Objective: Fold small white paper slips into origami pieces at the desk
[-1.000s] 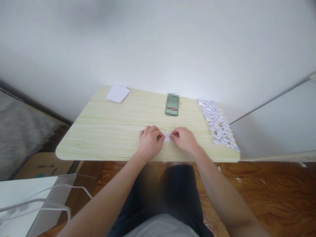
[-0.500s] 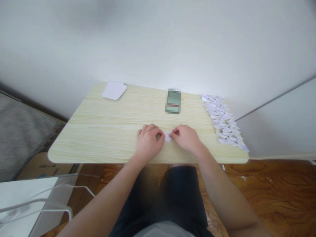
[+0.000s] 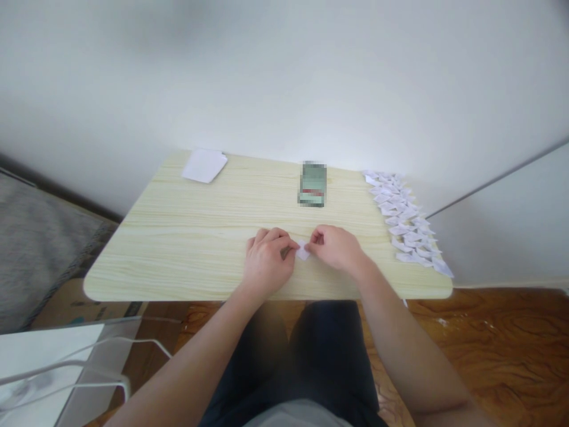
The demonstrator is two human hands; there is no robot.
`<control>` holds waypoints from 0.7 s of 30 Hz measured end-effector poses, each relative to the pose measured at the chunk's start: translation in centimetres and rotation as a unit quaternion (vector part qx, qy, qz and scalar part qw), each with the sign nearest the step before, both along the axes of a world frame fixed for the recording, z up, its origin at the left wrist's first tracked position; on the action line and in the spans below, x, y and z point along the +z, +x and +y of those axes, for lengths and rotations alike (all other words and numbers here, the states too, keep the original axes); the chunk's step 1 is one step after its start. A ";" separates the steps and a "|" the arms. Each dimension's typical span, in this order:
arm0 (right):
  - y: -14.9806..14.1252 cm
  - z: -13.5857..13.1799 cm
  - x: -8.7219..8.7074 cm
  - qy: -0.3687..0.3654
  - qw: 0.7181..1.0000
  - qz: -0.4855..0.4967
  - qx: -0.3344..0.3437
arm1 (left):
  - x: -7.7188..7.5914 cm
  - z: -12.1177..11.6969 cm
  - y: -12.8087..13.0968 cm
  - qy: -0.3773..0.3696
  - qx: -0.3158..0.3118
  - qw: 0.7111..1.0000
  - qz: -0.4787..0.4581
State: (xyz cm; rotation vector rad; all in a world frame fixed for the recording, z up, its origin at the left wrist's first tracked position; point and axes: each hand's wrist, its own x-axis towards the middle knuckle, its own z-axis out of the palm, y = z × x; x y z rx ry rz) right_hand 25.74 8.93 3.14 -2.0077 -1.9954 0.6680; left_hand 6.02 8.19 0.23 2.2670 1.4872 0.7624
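A small folded piece of white paper (image 3: 303,251) lies near the front of the pale wooden table (image 3: 186,237), between my two hands. My left hand (image 3: 270,256) pinches its left side with thumb and forefinger, the other fingers curled beside it. On the opposite side, my right hand (image 3: 334,246) grips the paper's edge between thumb and fingertips. Exact creases in the paper are too small to make out.
Rows of folded white paper pieces (image 3: 402,222) line the table's right end. A stack of white paper sheets (image 3: 204,165) sits at the back left. Near the wall lies a blurred green rectangular object (image 3: 313,184). White cables (image 3: 106,379) run at lower left.
Both hands stay at the folded paper, with only slight finger shifts. The whole view has tilted a little, so the table's front edge appears slightly lower.
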 end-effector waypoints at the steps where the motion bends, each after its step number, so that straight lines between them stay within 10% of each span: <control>1: 0.1 -0.2 -0.1 0.009 1.000 0.014 0.001 | 0.0 0.0 0.0 0.000 0.002 1.000 -0.001; 12: 0.3 -3.1 -2.5 0.155 0.983 0.097 0.009 | 0.2 -0.6 -0.2 0.005 -0.025 1.000 -0.002; 21: -0.5 -9.5 -2.5 0.199 0.970 0.087 0.105 | 0.1 -5.8 -3.1 0.031 -0.114 0.993 0.005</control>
